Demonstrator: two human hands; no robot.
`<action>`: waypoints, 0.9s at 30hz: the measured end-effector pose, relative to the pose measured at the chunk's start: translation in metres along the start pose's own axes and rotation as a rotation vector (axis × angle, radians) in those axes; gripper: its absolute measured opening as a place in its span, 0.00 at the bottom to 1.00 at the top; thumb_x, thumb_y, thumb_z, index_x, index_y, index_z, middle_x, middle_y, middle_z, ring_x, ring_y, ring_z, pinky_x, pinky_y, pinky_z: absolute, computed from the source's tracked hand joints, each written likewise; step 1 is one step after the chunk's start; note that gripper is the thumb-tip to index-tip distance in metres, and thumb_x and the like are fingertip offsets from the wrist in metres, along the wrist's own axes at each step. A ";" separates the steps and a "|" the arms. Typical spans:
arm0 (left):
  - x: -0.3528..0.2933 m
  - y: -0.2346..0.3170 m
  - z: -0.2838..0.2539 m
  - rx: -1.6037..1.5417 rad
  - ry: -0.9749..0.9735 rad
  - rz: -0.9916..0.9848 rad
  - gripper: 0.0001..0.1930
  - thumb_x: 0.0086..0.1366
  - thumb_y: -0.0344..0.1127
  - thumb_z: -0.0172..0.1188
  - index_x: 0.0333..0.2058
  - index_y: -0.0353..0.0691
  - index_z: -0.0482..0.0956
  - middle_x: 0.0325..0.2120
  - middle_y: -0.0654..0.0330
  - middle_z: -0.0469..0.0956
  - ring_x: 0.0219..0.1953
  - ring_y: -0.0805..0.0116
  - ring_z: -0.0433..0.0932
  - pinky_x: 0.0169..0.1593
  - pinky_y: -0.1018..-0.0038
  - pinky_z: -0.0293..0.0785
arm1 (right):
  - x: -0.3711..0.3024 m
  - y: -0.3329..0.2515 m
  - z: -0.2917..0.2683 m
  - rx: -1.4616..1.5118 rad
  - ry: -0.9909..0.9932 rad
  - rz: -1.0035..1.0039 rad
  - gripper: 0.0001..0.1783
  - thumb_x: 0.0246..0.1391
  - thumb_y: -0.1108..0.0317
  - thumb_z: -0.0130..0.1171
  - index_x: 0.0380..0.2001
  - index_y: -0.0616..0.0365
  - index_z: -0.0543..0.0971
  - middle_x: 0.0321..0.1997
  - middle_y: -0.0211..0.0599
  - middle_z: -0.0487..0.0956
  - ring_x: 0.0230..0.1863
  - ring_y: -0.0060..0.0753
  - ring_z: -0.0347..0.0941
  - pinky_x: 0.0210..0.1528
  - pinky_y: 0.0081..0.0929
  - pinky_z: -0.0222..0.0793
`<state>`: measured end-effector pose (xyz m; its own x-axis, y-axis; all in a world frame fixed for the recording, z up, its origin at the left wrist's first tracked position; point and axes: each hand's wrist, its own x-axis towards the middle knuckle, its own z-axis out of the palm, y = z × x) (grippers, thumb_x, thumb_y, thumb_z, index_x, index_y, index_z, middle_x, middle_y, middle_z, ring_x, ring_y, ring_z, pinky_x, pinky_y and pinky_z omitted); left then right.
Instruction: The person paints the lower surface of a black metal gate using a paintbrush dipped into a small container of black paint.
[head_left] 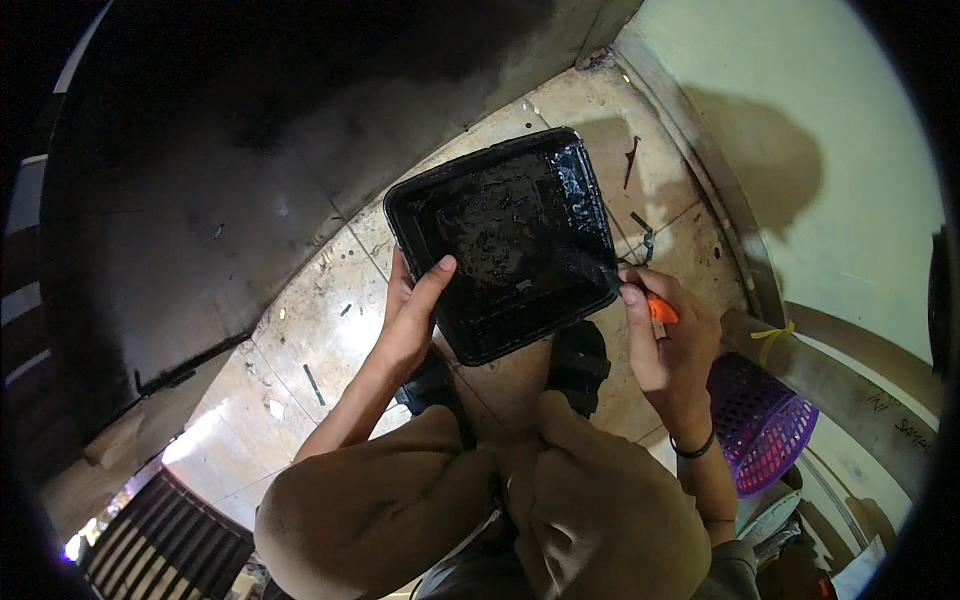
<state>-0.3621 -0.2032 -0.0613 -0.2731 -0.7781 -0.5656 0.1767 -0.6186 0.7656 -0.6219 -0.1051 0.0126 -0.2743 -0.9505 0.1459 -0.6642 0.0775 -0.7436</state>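
A square black tray (pixel 505 235) with a raised rim is held tilted above the floor, in front of my knees. Its inside looks wet or glossy, with rough marks in the middle and whitish streaks along the right side. My left hand (pixel 408 315) grips its left edge, thumb over the rim and fingers underneath. At the lower right corner, my right hand (pixel 672 345) is closed round a tool with an orange-and-black handle (pixel 660 308). The tool's dark end meets the tray's corner; its kind cannot be made out.
Dark strips and scraps lie on the tiled floor (pixel 285 400). A large black panel (pixel 230 200) fills the left, and a pale wall (pixel 800 120) rises at right. Beside my right forearm is a purple perforated basket (pixel 765 420). A dark slatted rack (pixel 165 545) sits at lower left.
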 end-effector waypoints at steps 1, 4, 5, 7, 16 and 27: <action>0.000 0.000 -0.001 0.006 -0.004 0.025 0.36 0.67 0.41 0.65 0.67 0.39 0.56 0.60 0.54 0.69 0.62 0.63 0.68 0.67 0.68 0.60 | 0.000 0.001 0.002 -0.011 0.001 -0.013 0.08 0.58 0.71 0.63 0.41 0.63 0.81 0.38 0.44 0.85 0.35 0.46 0.82 0.39 0.32 0.75; -0.001 0.002 -0.006 -0.005 -0.007 0.035 0.38 0.67 0.42 0.65 0.68 0.39 0.54 0.60 0.54 0.69 0.63 0.63 0.67 0.68 0.67 0.60 | -0.002 -0.001 0.008 -0.030 0.025 -0.008 0.08 0.58 0.72 0.63 0.40 0.63 0.81 0.38 0.44 0.85 0.35 0.46 0.82 0.39 0.32 0.75; 0.001 0.003 -0.007 -0.008 -0.018 0.040 0.38 0.68 0.42 0.65 0.68 0.39 0.54 0.60 0.53 0.69 0.63 0.63 0.66 0.68 0.67 0.60 | -0.001 -0.001 0.009 -0.031 0.027 0.000 0.07 0.58 0.73 0.62 0.40 0.63 0.81 0.38 0.44 0.85 0.35 0.46 0.82 0.39 0.32 0.75; 0.001 0.003 0.000 0.010 0.007 0.073 0.38 0.68 0.42 0.65 0.68 0.38 0.54 0.60 0.53 0.69 0.62 0.63 0.67 0.68 0.67 0.60 | 0.001 0.001 0.007 -0.035 0.030 0.014 0.07 0.58 0.73 0.62 0.39 0.62 0.81 0.37 0.44 0.85 0.36 0.47 0.82 0.39 0.33 0.75; 0.007 -0.008 -0.009 0.079 0.049 0.027 0.60 0.62 0.54 0.70 0.71 0.25 0.34 0.66 0.37 0.58 0.68 0.53 0.61 0.71 0.66 0.57 | -0.009 0.008 0.015 0.033 0.055 0.114 0.09 0.62 0.74 0.59 0.43 0.65 0.82 0.42 0.45 0.85 0.42 0.37 0.83 0.44 0.31 0.77; 0.014 -0.026 0.001 -0.052 0.001 -0.027 0.43 0.69 0.50 0.62 0.69 0.38 0.44 0.59 0.46 0.67 0.63 0.61 0.65 0.66 0.68 0.60 | -0.033 0.018 0.009 0.179 0.079 0.148 0.12 0.68 0.70 0.51 0.46 0.65 0.80 0.35 0.35 0.81 0.28 0.21 0.72 0.32 0.20 0.68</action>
<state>-0.3717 -0.1978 -0.0890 -0.2777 -0.7612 -0.5861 0.2183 -0.6441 0.7331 -0.6188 -0.0746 -0.0113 -0.4177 -0.9057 0.0722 -0.4810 0.1531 -0.8633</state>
